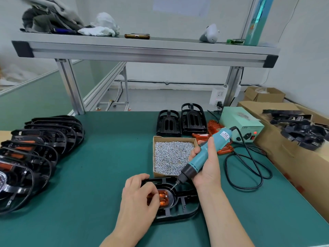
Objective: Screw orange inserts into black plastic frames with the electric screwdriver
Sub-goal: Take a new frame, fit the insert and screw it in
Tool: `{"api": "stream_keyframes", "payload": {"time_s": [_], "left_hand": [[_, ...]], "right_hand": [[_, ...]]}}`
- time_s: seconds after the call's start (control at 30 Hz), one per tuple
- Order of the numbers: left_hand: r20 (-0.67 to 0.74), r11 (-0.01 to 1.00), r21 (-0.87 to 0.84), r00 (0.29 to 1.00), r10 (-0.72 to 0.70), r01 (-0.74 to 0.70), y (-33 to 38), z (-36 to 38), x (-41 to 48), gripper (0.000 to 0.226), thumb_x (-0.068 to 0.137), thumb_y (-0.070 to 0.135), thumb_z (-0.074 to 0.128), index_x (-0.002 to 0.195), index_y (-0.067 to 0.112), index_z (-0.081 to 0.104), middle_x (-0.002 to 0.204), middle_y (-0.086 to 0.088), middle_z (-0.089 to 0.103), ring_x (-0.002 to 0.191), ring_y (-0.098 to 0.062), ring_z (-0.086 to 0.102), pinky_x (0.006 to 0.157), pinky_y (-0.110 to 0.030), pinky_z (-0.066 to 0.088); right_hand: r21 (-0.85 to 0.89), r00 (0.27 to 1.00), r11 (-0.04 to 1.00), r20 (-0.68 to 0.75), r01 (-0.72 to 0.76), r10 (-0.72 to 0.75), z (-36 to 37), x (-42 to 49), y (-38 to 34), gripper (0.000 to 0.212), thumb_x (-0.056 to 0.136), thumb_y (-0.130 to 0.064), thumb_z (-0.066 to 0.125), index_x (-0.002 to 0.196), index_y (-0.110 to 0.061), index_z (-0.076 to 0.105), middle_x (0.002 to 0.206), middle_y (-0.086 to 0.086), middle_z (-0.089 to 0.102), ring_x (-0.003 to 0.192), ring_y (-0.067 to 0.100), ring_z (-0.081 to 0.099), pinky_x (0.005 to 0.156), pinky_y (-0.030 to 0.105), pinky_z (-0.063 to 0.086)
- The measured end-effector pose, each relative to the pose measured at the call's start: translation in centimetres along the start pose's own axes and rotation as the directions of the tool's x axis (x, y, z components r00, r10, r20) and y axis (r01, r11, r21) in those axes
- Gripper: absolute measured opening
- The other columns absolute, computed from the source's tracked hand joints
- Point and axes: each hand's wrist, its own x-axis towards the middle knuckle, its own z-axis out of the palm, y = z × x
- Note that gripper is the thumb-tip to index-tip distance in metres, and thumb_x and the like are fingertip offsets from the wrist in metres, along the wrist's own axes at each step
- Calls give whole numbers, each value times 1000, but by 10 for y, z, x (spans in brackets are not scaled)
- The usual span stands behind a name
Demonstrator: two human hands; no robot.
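- The left hand [138, 195] rests on the black plastic frame [178, 204] lying on the green counter [99, 157], its fingers [151, 190] curled and pressing the orange insert [162, 197] seated in it.
- The right hand [207, 164] grips the teal electric screwdriver [204, 154], fingers wrapped round the barrel, bit tilted down at the frame beside the insert.
- A cardboard box of screws [171, 155] sits just behind.

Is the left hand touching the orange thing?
Touching. Head view shows fingers of the left hand curled over the orange insert, holding it in the black frame.
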Motion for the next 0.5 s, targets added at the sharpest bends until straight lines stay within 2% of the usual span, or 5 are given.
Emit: {"api": "stream_keyframes", "payload": {"time_s": [0.07,0.17,0.27,0.37,0.5], "left_hand": [[-35,999,23,999,25,-24,1,1,2,18,77,13,77,70,24,65,118,4,56,122,-16,43,97,-37,32],[-124,998,-1,990,63,-64,8,-3,12,8,78,24,68,72,26,63,114,7,55,120,-13,43,97,-37,30],[-160,990,36,977,143,-139,14,-9,36,9,81,16,73,80,24,68,107,12,58,110,-13,47,93,-33,32],[-78,976,130,980,184,-173,16,-13,63,14,87,14,71,97,23,75,108,11,65,108,-16,51,93,-32,36],[160,925,304,969,186,-228,14,-11,93,26,98,30,53,118,33,69,120,14,64,115,-14,47,99,-31,34]], "right_hand": [[33,1000,999,-6,-25,25,-1,2,-1,37,79,-49,75,89,-17,61,70,-3,55,58,8,52,52,18,48],[69,999,996,-3,-50,50,-2,5,-2,38,77,-50,75,88,-17,62,65,-3,54,54,8,51,49,19,46],[54,998,996,7,-66,66,-2,6,-1,37,79,-51,74,89,-17,62,65,-4,53,53,8,50,48,19,46],[47,996,995,3,-87,87,-1,6,-2,36,85,-51,71,90,-17,61,65,-4,53,52,8,50,48,19,46],[71,996,993,16,-92,91,-1,6,-3,36,89,-50,67,89,-15,61,65,-3,52,52,9,49,48,20,45]]}}
